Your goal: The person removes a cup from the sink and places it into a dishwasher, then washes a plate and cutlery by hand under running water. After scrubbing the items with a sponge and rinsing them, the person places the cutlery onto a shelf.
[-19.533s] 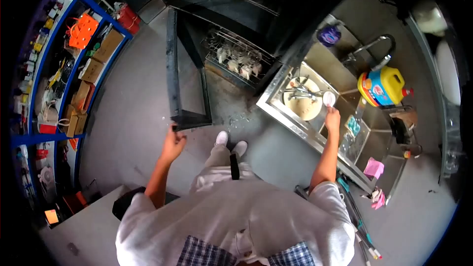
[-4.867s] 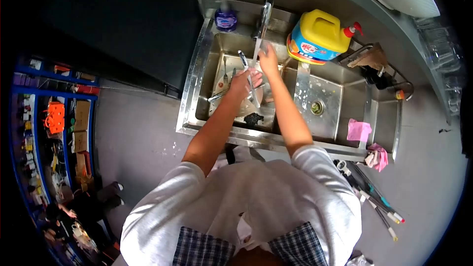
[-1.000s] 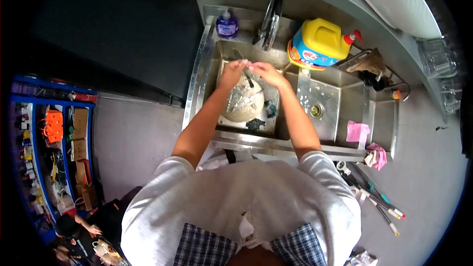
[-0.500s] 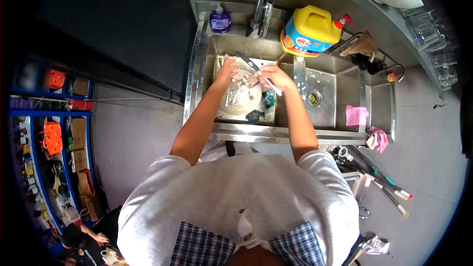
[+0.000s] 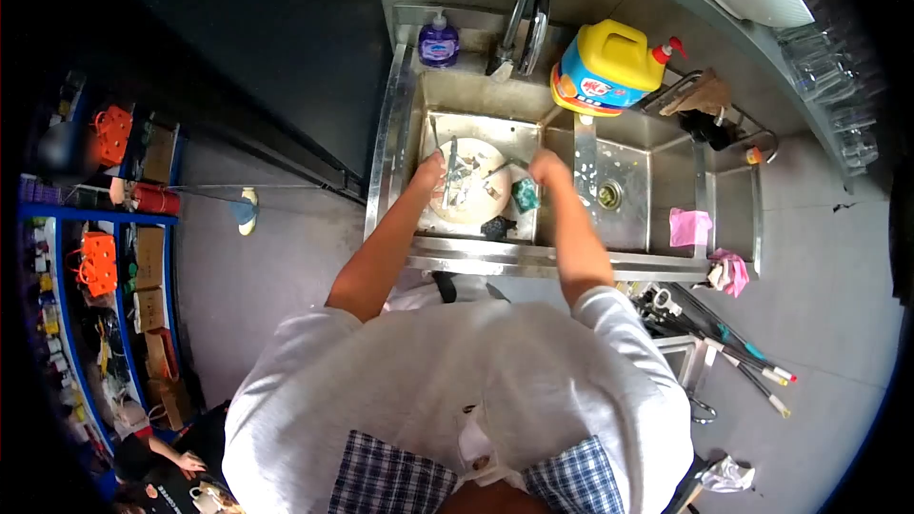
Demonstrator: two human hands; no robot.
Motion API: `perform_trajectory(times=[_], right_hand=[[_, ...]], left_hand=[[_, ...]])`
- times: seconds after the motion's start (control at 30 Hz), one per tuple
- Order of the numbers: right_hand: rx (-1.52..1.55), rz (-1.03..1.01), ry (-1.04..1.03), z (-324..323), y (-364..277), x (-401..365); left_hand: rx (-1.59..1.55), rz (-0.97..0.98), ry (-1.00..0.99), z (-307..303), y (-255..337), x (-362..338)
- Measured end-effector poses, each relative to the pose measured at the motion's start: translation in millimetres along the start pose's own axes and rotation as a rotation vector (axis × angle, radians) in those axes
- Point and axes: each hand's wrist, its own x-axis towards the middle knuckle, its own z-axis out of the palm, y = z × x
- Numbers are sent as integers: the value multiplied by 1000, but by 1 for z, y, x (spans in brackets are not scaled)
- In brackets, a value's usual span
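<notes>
In the left sink basin (image 5: pixel 484 124) lies a pale round plate (image 5: pixel 464 207) with several pieces of cutlery and food scraps on it. My left hand (image 5: pixel 431 171) is closed at the plate's left edge, with a thin dark utensil (image 5: pixel 435 131) rising from it. On the right side, my right hand (image 5: pixel 549 169) is closed around a slim utensil (image 5: pixel 499 168) that points left over the plate. A green scouring pad (image 5: pixel 525 194) lies beside the plate, and a black scrubber (image 5: pixel 497 227) sits below it.
Behind the basin stand a purple soap bottle (image 5: pixel 438 43), a faucet (image 5: pixel 533 14) and a yellow-blue detergent jug (image 5: pixel 605 67). A pink cloth (image 5: pixel 689 227) lies at the right basin. Shelves (image 5: pixel 119 276) and a person (image 5: pixel 176 462) are at the left.
My right hand has turned and no longer holds the long utensil slanted above the plate. My left hand has lowered and closed at the plate's edge. The view has shifted slightly.
</notes>
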Motion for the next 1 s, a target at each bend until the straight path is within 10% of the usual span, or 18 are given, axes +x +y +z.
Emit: perform_trajectory(times=[0.03,0.07,0.1,0.3,0.4,0.47,0.5,0.63,0.73,0.83,1.0], right_hand=[[-364,33,237,27,14,5],[-426,-14,86,36,15,0],[-508,-76,-37,24,7,5],[1289,40,-652,-20,-18,-62],[-456,48,0,60,27,-8],[-507,-3,-46,30,10,-8],[-269,-65,109,24,10,-16],[1168,9,-535,-18,-13,-59],[213,-82,-356,21,5,-44],[663,-242,-559,-8,-25,-79],[256,-685,-320,-78,-55,-141]], left_hand=[[33,3,-9,-1,-5,-2],[47,54,-347,-25,-40,53],[95,45,-269,-13,-26,36],[213,-24,-285,10,-10,12],[226,52,-301,9,-13,3],[270,85,-304,6,-1,-7],[248,41,-257,8,-1,-18],[250,66,-335,-2,-5,-32],[242,9,-293,8,-24,-13],[216,21,-317,16,-18,-35],[184,3,-384,10,-27,-20]])
